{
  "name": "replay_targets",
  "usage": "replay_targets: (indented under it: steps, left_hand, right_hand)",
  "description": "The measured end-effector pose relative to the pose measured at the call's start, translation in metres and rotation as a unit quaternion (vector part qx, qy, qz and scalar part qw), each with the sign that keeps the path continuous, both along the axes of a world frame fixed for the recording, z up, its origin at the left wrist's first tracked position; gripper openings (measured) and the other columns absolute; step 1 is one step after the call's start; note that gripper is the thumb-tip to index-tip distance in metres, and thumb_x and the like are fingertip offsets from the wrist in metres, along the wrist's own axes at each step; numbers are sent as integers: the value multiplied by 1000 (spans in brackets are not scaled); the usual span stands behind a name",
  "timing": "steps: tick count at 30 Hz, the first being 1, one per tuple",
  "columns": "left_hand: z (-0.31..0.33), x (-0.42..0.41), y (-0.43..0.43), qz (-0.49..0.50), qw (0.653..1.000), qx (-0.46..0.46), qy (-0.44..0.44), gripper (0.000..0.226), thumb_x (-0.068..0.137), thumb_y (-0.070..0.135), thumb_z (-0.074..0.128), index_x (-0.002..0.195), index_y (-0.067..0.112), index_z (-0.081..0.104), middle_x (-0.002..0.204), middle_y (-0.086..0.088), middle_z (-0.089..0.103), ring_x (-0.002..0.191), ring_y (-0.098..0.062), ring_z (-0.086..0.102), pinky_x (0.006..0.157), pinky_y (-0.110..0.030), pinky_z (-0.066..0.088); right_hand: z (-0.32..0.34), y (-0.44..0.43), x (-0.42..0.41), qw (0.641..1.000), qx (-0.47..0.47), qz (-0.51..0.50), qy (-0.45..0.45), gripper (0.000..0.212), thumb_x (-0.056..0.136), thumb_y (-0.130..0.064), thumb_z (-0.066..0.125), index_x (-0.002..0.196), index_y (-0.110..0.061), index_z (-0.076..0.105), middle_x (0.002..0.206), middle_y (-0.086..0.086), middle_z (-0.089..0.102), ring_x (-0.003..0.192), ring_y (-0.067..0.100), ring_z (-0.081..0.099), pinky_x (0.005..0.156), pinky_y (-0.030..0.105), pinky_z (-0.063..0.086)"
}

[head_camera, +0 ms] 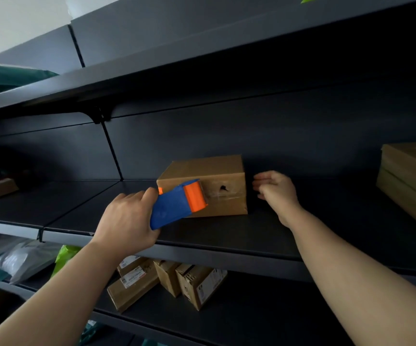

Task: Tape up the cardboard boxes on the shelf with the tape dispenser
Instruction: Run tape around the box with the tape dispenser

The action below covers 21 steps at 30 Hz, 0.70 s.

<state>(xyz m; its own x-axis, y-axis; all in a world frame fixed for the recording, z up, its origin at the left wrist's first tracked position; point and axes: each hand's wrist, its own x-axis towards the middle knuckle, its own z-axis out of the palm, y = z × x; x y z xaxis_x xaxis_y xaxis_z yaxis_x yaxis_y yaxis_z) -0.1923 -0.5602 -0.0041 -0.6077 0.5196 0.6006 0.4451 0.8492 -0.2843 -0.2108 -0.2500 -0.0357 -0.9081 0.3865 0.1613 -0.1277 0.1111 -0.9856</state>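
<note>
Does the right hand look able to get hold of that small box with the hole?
Probably yes: the right hand hovers open just beside the box, with nothing between them.

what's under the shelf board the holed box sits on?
On the lower shelf: labelled cardboard boxes, grey plastic mailers and a green bag. The board's front edge and the left forearm cover whatever lies further back or between them.

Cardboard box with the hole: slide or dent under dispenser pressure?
Likely slides back: the cardboard box is small, on a smooth shelf, with the right hand beside it, not clearly bracing. Its punctured front probably dents easily.
</note>
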Motion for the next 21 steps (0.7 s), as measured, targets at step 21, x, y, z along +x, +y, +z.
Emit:
replay_targets:
  steps: [21]
  left_hand:
    - [-2,-19,-35,-57,998,3,-11,47,59,30,77,98,19,53,77,4,61,66,-20,60,65,-32,50]
  right_hand:
    - [62,-83,-7,763,645,-24,-25,51,103,-37,14,130,-27,56,129,2,59,111,24,56,76,32,34]
